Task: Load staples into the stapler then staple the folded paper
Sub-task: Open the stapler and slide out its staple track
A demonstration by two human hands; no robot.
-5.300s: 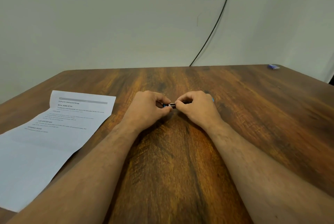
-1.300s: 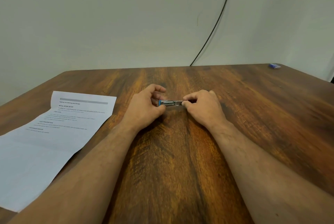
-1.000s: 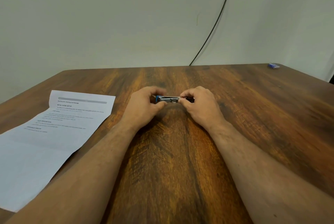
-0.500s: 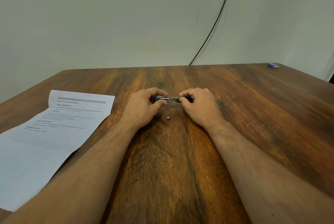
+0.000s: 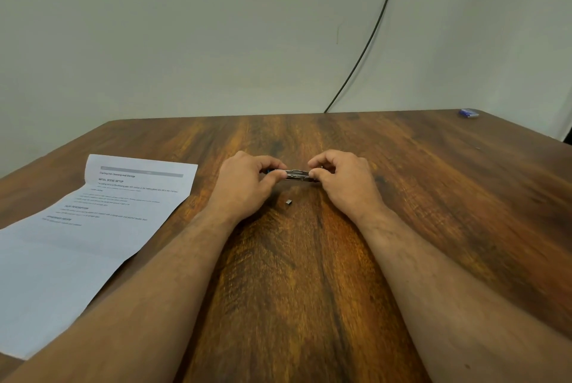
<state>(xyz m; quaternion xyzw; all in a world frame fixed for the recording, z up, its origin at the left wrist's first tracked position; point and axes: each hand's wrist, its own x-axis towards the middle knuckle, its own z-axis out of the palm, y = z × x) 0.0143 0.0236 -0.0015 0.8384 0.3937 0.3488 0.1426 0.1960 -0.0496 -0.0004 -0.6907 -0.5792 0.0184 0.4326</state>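
A small stapler [image 5: 296,174] with a metal body and a blue end is held lengthwise just above the middle of the wooden table [image 5: 433,197]. My left hand [image 5: 247,184] pinches its blue left end between thumb and fingers. My right hand [image 5: 346,181] pinches its right end. A tiny block of staples [image 5: 288,202] lies loose on the wood just in front of the stapler, between my wrists. The printed paper [image 5: 86,221], creased by folds but lying spread out, rests at the left beside my left forearm.
A small blue box [image 5: 469,112] sits at the far right corner of the table. A black cable [image 5: 368,39] runs down the wall behind the table's far edge. The paper's near corner reaches the table's front left edge.
The stapler's metal part has come into view between my hands as they drew apart. A small block of staples has dropped onto the table in front of it.
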